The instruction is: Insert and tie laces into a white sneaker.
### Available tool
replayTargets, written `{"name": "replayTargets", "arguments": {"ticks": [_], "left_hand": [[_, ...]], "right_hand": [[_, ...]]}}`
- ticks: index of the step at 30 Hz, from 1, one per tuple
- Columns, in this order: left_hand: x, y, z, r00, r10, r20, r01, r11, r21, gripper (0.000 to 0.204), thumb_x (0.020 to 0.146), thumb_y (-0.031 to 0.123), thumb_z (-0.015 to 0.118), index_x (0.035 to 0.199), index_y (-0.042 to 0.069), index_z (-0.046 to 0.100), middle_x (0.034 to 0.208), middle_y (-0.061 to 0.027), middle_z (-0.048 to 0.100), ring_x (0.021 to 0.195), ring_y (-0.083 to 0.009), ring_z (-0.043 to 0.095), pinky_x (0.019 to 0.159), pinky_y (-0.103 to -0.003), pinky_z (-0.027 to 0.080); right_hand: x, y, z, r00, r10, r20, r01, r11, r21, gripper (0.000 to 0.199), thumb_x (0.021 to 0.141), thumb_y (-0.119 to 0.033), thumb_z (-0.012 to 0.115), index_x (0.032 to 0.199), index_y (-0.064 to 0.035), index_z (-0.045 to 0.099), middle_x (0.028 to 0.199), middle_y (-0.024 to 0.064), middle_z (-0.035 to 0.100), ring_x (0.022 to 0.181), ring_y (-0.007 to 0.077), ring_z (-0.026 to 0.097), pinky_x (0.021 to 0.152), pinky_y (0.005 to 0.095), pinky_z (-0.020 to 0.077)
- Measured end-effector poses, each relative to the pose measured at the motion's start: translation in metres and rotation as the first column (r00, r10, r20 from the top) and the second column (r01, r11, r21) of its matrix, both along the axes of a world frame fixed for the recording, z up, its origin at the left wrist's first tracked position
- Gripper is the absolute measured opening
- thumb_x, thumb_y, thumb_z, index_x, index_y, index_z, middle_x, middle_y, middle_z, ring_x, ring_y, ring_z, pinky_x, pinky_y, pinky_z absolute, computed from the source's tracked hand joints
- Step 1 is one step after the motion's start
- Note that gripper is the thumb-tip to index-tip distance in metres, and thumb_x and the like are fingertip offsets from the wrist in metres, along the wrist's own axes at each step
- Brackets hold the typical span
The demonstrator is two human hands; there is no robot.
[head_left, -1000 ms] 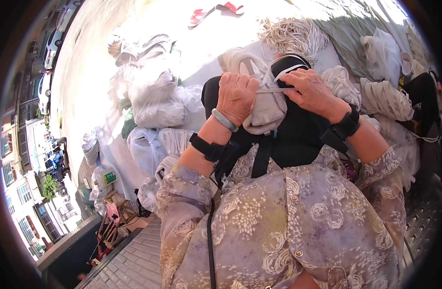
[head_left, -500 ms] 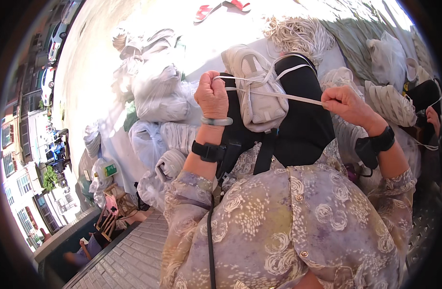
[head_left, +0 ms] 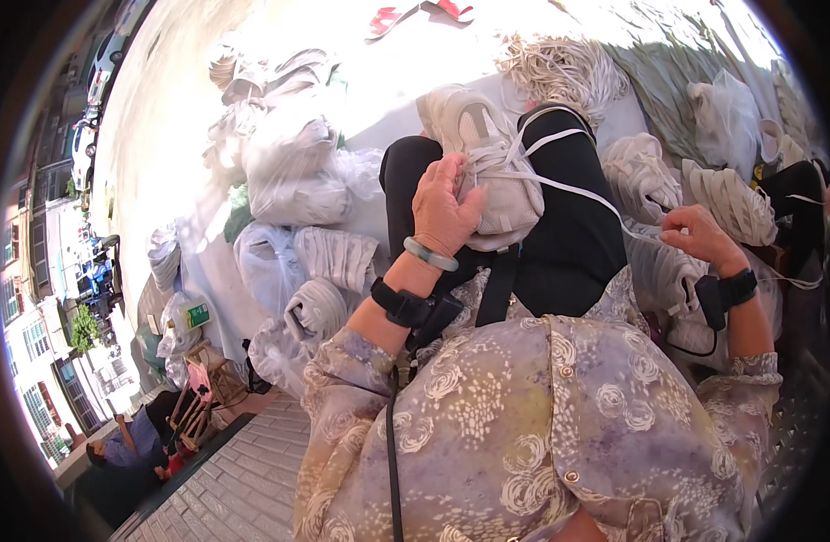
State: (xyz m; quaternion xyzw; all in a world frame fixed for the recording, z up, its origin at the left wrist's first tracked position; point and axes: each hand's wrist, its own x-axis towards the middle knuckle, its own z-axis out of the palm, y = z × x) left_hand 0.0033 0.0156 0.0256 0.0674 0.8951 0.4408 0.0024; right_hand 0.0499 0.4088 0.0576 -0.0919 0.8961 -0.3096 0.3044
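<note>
A pale grey sneaker point(head_left: 505, 208) lies across my black-trousered lap, with white lace point(head_left: 577, 188) threaded through its eyelets. My left hand point(head_left: 444, 210) grips the sneaker's left side, fingertips at the eyelets and thumb lower on the shoe. Whether it also pinches some lace is hidden. Off to the right, beyond my knee, my right hand point(head_left: 702, 237) is closed on the lace, which runs slack from the shoe over my right thigh. Another loop of lace passes over my right knee.
A heap of loose white laces point(head_left: 564, 77) lies beyond my right knee. Bundled pale shoe pieces point(head_left: 645, 176) sit at right, bagged ones point(head_left: 297, 172) at left. Another person's dark-trousered knee point(head_left: 794, 203) is at far right. A wooden chair point(head_left: 202, 393) stands lower left.
My left hand has let go of the lace it held taut and come right, down onto the sneaker. My right hand moved outward and lower; its lace went from taut to slack.
</note>
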Motion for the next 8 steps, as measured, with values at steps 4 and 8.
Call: {"name": "replayTargets", "arguments": {"ticks": [4, 8], "left_hand": [[0.004, 0.003, 0.005, 0.913, -0.218, -0.344, 0.1, 0.939, -0.33, 0.041, 0.072, 0.013, 0.059, 0.112, 0.004, 0.051, 0.097, -0.0109, 0.057, 0.072, -0.0213, 0.055, 0.066, -0.03, 0.048], [0.0, -0.013, -0.007, 0.993, -0.095, 0.067, 0.098, 0.994, -0.043, 0.053, 0.068, 0.015, 0.062, 0.118, 0.006, 0.048, 0.111, -0.0159, 0.052, 0.102, -0.0343, 0.05, 0.087, -0.038, 0.043]], "right_hand": [[-0.035, -0.081, 0.011, 0.896, -0.048, -0.44, -0.008, 0.992, -0.124, 0.021, 0.074, -0.019, 0.064, 0.07, -0.0008, 0.056, 0.065, 0.0124, 0.053, 0.064, 0.0302, 0.053, 0.06, 0.0381, 0.0404], [-0.053, -0.152, 0.007, 0.786, 0.005, -0.618, -0.117, 0.983, -0.141, 0.028, 0.074, -0.024, 0.066, 0.093, -0.0061, 0.057, 0.082, 0.0109, 0.06, 0.083, 0.0302, 0.057, 0.073, 0.0387, 0.0442]]}}
